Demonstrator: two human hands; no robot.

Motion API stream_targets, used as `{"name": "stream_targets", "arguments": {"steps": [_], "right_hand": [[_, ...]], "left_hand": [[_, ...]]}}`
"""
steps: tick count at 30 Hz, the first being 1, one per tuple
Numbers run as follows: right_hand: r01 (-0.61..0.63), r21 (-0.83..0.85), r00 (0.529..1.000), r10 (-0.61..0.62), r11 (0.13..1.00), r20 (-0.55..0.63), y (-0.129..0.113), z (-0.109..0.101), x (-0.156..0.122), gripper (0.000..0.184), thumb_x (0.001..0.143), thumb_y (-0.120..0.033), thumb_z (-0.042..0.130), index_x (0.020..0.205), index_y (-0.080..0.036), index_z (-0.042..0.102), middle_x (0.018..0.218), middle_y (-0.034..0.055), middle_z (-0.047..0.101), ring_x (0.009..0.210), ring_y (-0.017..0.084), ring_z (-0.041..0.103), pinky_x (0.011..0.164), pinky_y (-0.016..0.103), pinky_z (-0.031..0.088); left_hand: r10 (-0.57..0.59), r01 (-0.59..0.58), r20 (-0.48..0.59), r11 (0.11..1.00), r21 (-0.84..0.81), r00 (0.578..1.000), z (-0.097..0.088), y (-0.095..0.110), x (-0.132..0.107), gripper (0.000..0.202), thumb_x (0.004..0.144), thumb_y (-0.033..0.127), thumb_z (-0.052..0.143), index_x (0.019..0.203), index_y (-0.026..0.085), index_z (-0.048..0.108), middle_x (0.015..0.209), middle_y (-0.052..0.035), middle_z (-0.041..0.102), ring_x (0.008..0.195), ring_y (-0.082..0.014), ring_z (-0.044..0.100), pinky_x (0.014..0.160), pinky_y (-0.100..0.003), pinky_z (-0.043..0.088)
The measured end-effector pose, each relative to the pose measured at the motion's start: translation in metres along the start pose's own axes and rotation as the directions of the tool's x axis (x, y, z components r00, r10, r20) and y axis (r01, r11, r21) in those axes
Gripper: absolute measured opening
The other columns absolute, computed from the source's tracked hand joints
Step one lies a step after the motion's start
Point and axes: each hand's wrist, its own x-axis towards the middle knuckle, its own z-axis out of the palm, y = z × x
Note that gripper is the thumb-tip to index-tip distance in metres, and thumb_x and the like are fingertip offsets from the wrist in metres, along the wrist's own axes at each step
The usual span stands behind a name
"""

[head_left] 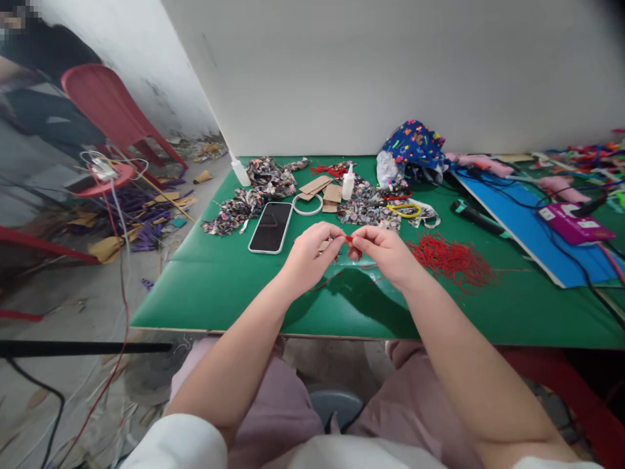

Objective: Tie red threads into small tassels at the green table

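Observation:
My left hand (316, 251) and my right hand (381, 251) meet above the green table, fingertips pinched close together. Between them is a small piece of red cord (349, 240), gripped from both sides. A thin red strand (328, 281) trails down to the left below my hands. To the right of my right hand lies a loose heap of red cords (454, 262). Beyond my hands are a white ring (307, 205), pieces of brown card (315, 187) and yellow-handled scissors (405, 210). A phone (271, 228) lies left of my left hand.
Bunched floral fabric (271, 179) and two small white bottles (348, 182) (240, 172) stand toward the back. On the right are a blue board (527, 234), a purple device (575, 223) with cables and a black-and-green tool (478, 218). A person sits at far left near a red chair (105, 104).

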Motion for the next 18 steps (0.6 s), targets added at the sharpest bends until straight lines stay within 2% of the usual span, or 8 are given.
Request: {"name": "stream_targets", "arguments": {"steps": [4, 7, 13, 16, 18], "right_hand": [[-0.002, 0.147, 1.000, 0.005, 0.989, -0.021, 0.004, 0.006, 0.000, 0.023, 0.074, -0.040, 0.065, 0.073, -0.017, 0.061, 0.058, -0.0027, 0.057, 0.056, 0.009, 0.050, 0.059, 0.024, 0.038], [0.014, 0.222, 1.000, -0.011, 0.975, -0.015, 0.008, 0.009, 0.000, 0.020, 0.074, -0.038, 0.066, 0.073, -0.018, 0.063, 0.060, -0.0026, 0.058, 0.058, 0.009, 0.052, 0.062, 0.024, 0.040], [-0.001, 0.235, 0.999, 0.010, 0.972, -0.034, 0.014, 0.012, 0.002, 0.019, 0.072, -0.039, 0.067, 0.073, -0.020, 0.065, 0.069, -0.0010, 0.061, 0.068, 0.012, 0.054, 0.071, 0.027, 0.042], [0.036, 0.278, 0.999, -0.031, 0.960, -0.022, 0.016, 0.016, 0.002, 0.016, 0.074, -0.036, 0.066, 0.073, -0.021, 0.065, 0.075, -0.0016, 0.060, 0.073, 0.011, 0.053, 0.076, 0.026, 0.041], [0.030, 0.323, 1.000, -0.030, 0.946, -0.005, 0.018, 0.020, 0.002, 0.014, 0.074, -0.035, 0.067, 0.071, -0.021, 0.065, 0.074, -0.0021, 0.060, 0.073, 0.010, 0.053, 0.076, 0.025, 0.041]], "left_hand": [[-0.129, 0.126, 0.002, 0.971, -0.203, 0.992, 0.000, 0.003, -0.001, 0.016, 0.085, 0.030, 0.048, 0.084, 0.016, 0.058, 0.079, -0.0019, 0.061, 0.075, -0.0119, 0.056, 0.069, -0.024, 0.044], [-0.206, 0.207, 0.049, 0.880, -0.427, 0.977, 0.001, 0.005, -0.001, 0.018, 0.084, 0.032, 0.050, 0.085, 0.015, 0.057, 0.072, -0.0005, 0.058, 0.067, -0.0105, 0.054, 0.063, -0.023, 0.044], [-0.284, 0.226, 0.031, 0.689, -0.689, 0.958, 0.002, 0.006, 0.000, 0.018, 0.081, 0.032, 0.056, 0.081, 0.015, 0.058, 0.073, 0.0002, 0.059, 0.065, -0.0081, 0.053, 0.062, -0.020, 0.043], [-0.287, 0.222, 0.049, 0.611, -0.760, 0.957, 0.003, 0.006, 0.000, 0.018, 0.079, 0.033, 0.058, 0.080, 0.015, 0.059, 0.074, -0.0002, 0.060, 0.068, -0.0088, 0.054, 0.066, -0.021, 0.045], [-0.289, 0.235, 0.069, 0.592, -0.771, 0.955, 0.003, 0.007, 0.000, 0.018, 0.079, 0.033, 0.059, 0.081, 0.015, 0.060, 0.072, 0.0003, 0.059, 0.064, -0.0081, 0.053, 0.063, -0.021, 0.044]]}}
